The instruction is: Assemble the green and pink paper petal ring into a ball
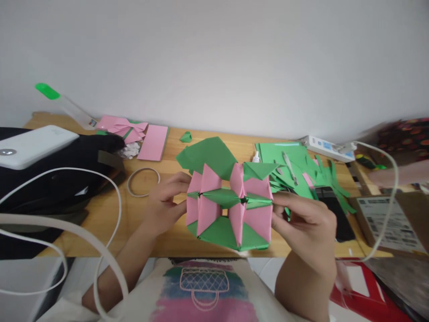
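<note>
A pink and green folded-paper model [221, 210] is held up above the front of the table between my two hands. It has pink folded panels, green strips between them, and a large green flap standing up at the back left. My left hand [169, 203] grips its left side, thumb and fingers closed on the edge. On the opposite side, my right hand [301, 219] pinches the right edge between thumb and fingers. The model's underside and far face are hidden from me.
Green paper sheets and strips [321, 174], a cutter [290, 168], a phone [335, 212] and a power strip [328, 148] lie right. Leftward are a tape ring [143, 182], pink paper [153, 142] and a power bank [36, 145]. White cables [114, 219] loop across the left.
</note>
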A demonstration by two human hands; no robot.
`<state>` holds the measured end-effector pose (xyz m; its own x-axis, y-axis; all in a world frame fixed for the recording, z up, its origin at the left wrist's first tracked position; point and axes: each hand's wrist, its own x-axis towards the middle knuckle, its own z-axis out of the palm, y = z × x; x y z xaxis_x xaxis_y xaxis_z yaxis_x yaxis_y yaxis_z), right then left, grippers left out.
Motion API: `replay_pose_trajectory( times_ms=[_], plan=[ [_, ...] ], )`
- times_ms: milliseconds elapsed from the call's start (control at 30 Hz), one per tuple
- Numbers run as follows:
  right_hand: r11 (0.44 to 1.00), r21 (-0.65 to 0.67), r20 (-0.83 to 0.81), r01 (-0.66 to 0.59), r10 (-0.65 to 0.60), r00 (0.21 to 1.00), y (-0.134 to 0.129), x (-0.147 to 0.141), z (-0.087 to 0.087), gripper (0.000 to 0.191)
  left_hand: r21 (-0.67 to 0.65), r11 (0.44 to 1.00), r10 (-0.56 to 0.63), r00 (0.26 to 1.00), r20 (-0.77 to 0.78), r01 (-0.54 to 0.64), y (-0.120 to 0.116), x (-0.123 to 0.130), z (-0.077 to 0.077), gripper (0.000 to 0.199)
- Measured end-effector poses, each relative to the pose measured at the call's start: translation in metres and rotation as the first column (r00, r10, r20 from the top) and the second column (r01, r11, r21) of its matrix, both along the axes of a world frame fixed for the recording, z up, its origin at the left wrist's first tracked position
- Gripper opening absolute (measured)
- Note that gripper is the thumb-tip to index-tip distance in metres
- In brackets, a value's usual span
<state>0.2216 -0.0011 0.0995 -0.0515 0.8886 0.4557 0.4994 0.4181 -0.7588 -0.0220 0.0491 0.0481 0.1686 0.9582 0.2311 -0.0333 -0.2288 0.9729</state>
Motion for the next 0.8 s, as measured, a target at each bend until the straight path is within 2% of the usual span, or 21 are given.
replay_pose_trajectory(
  times_ms=[100, 167, 267, 400, 633, 800],
  plan=[
    [0.998, -0.049, 0.046, -0.036, 0.038, 0.998, 0.005, 0.0, -0.001, 0.013, 0.166, 0.985, -0.039, 0.999, -0.005, 0.039, 0.003, -0.002, -0.003, 0.012],
    [0.993, -0.1, 0.072, -0.054, 0.061, 0.996, 0.008, 0.0, -0.002, 0.026, 0.233, 0.971, -0.047, 0.998, -0.031, 0.052, 0.005, -0.002, -0.005, 0.01],
    [0.988, -0.149, 0.05, -0.042, 0.05, 0.997, 0.009, 0.0, -0.003, 0.037, 0.215, 0.974, -0.052, 0.992, -0.113, 0.076, 0.006, -0.001, -0.007, 0.009],
    [0.988, -0.151, 0.035, -0.044, 0.05, 0.998, 0.009, -0.002, -0.003, 0.037, 0.178, 0.975, -0.104, 0.979, -0.178, 0.136, 0.005, 0.002, -0.008, 0.013],
    [0.998, -0.061, 0.147, 0.022, -0.012, 0.989, 0.012, -0.005, -0.007, 0.014, 0.193, 0.978, -0.041, 0.978, -0.203, 0.081, 0.006, 0.006, -0.01, 0.016],
    [0.99, -0.142, 0.007, -0.009, 0.01, 1.0, 0.013, -0.005, -0.013, 0.02, 0.257, 0.964, -0.012, 0.977, -0.211, 0.068, 0.005, 0.01, -0.005, 0.009]
  ],
)
